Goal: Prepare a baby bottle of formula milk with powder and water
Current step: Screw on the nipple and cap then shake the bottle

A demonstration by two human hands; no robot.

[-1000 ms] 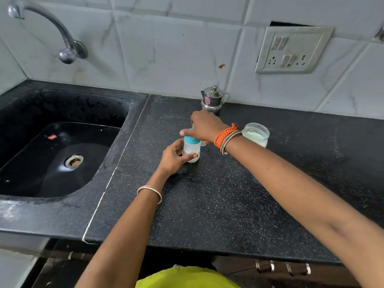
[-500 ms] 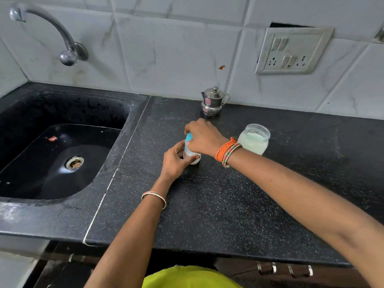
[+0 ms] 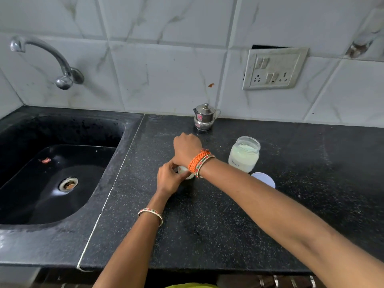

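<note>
Currently we are working on the bottle (image 3: 185, 172), which is standing on the table (image 3: 207, 225) between the sink (image 3: 62, 163) and the open powder jar (image 3: 244, 154). Our left hand (image 3: 169, 179) is gripping its lower body with curled fingers. Our right hand (image 3: 186, 149) is covering its top, apparently closed around the cap; we cannot tell whether it is loosening or tightening it. The jar lid (image 3: 263, 179) is lying beside the jar. We judge that filling is either finished or just beginning; the bottle's contents are hidden.
</note>
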